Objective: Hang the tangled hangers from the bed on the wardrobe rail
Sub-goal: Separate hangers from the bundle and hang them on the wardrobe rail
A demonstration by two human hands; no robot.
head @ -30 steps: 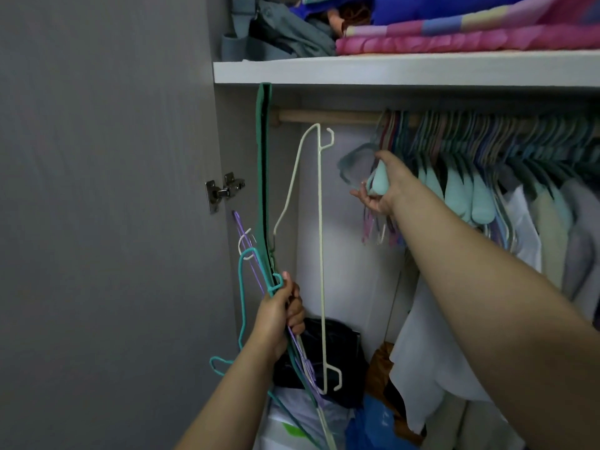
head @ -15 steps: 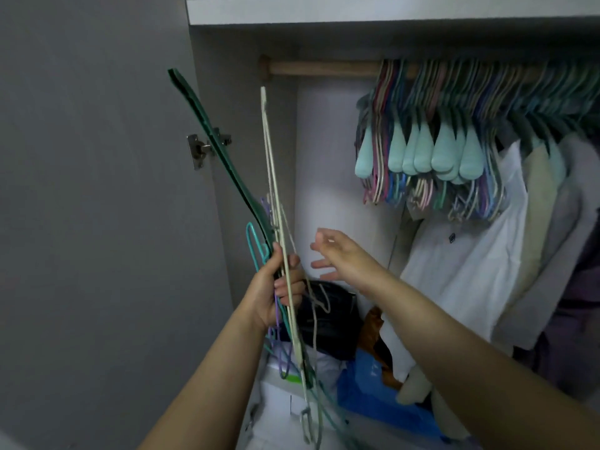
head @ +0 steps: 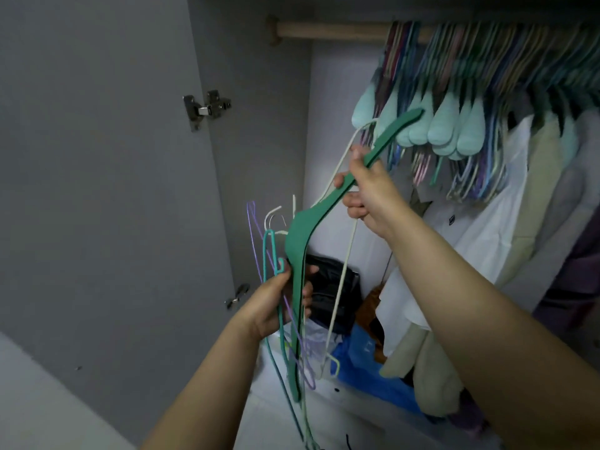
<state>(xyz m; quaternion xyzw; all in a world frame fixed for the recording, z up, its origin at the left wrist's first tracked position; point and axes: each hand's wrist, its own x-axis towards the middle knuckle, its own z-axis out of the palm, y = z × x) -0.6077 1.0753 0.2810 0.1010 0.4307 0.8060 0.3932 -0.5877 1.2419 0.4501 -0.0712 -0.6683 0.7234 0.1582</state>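
Observation:
My left hand (head: pixel 278 302) grips a bundle of thin wire hangers (head: pixel 271 254), teal, purple and cream, low in front of the open wardrobe. A broad dark green hanger (head: pixel 302 233) rises out of the bundle and slants up to the right. My right hand (head: pixel 367 186) grips its upper arm, together with a cream wire hanger (head: pixel 344 271) that hangs down from it. The wooden rail (head: pixel 328 30) runs across the top, bare at its left end. Many hung hangers (head: pixel 454 92) crowd the rail from the middle rightwards.
The grey wardrobe door (head: pixel 97 173) stands open on the left, with a metal hinge (head: pixel 206 107). Shirts and jackets (head: pixel 506 203) hang at right. A black bag (head: pixel 334 287) and a blue bag (head: pixel 370 368) lie on the wardrobe floor.
My right hand left the hung hangers, came down to the bundle and took hold of the green hanger's upper arm. The green hanger swung from leaning left to leaning right.

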